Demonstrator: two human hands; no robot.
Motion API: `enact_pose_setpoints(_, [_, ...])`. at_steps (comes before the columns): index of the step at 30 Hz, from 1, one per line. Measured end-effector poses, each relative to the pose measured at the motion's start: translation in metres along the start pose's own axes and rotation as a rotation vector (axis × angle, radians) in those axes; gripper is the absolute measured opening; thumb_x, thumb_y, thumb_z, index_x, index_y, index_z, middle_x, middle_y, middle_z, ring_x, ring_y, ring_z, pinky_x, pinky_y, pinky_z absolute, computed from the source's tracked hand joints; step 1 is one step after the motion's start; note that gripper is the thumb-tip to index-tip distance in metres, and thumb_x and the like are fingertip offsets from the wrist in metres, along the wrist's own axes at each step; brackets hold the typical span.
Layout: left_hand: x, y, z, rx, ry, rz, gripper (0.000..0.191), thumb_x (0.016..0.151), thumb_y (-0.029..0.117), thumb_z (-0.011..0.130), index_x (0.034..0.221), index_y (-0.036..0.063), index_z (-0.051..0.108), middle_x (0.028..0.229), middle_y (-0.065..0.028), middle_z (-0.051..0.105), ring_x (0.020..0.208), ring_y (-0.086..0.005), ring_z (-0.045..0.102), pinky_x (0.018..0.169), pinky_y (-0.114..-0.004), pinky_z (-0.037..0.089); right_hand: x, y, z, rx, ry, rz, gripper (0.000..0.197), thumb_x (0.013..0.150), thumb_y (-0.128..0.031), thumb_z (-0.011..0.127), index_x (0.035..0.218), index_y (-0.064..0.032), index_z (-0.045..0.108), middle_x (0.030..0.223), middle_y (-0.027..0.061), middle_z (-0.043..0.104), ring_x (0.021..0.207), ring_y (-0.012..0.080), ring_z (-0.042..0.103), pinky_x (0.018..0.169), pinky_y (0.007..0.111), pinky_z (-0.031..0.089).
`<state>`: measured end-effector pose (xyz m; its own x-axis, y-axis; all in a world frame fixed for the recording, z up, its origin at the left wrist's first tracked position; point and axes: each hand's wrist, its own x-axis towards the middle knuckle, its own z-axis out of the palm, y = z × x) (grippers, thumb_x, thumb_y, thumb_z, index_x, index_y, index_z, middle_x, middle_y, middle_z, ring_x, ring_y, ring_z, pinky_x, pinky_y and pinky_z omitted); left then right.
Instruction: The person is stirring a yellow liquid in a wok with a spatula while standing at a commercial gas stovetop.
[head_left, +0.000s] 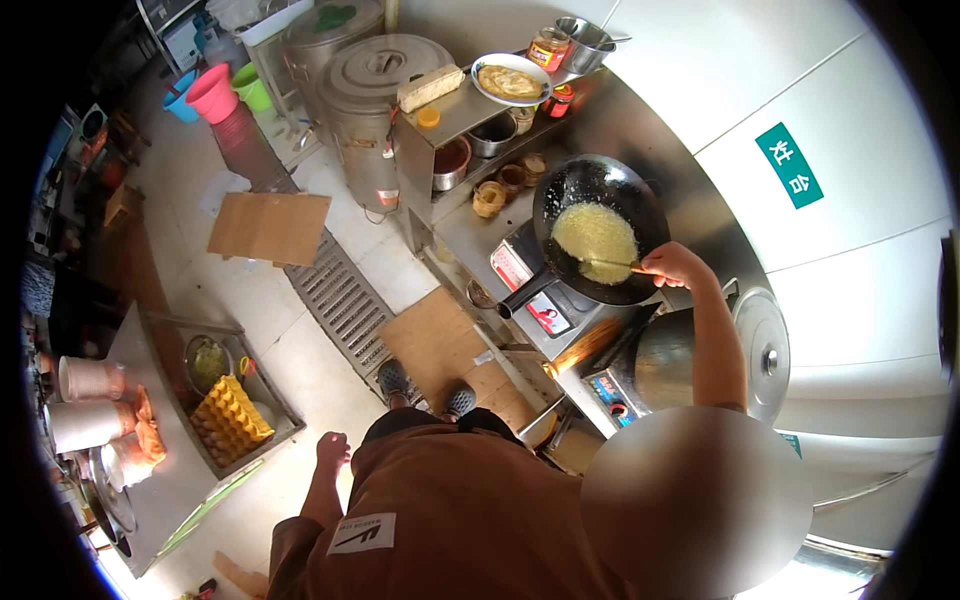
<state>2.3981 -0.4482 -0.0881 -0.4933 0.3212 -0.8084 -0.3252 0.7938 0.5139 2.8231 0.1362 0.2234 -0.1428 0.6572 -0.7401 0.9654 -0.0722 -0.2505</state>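
My right hand (671, 265) grips the wooden handle (640, 266) of a cooking utensil. Its metal end dips into pale yellow, frothy food (596, 234) in a black wok (559, 187). The utensil's head is hidden by the food. The wok sits over a cooker (566, 311), its long black handle (527, 293) angled toward my body. Down at my side hangs my left hand (332, 450), fingers curled in, with nothing visible in it.
A bamboo wok brush (585, 346) lies beside the cooker. Next to it stands a large pot (666, 360), near a round metal lid (765, 360). A shelf (457, 112) holds a plate of food (512, 79) and jars. Cardboard (431, 334) lies under my feet, beside a drain grate (341, 296).
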Motion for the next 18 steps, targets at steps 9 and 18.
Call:
enact_pose_setpoints(9, [0.003,-0.001,-0.003,-0.048,0.007,0.004,0.018,0.081,0.019,0.051,0.089,0.0022,0.051,0.064,-0.0083,0.054,0.044,-0.0159,0.049,0.04,-0.028,0.043,-0.043,0.018,-0.012,0.112,0.013,0.029,0.019,0.083,-0.016,0.057,0.094,-0.0031,0.065,0.057,0.0084,0.056,0.037,0.0067,0.036,0.034,0.021,0.026])
enact_pose_setpoints(18, [0.008,0.009,-0.001,0.042,-0.027,-0.001,0.02,0.081,0.021,0.052,0.087,0.0017,0.052,0.064,-0.0088,0.055,0.046,-0.0158,0.05,0.042,-0.029,0.044,0.004,-0.015,0.045,0.359,0.015,-0.079,0.021,0.084,-0.021,0.058,0.09,-0.003,0.064,0.056,0.0071,0.055,0.036,0.0067,0.038,0.032,0.022,0.023])
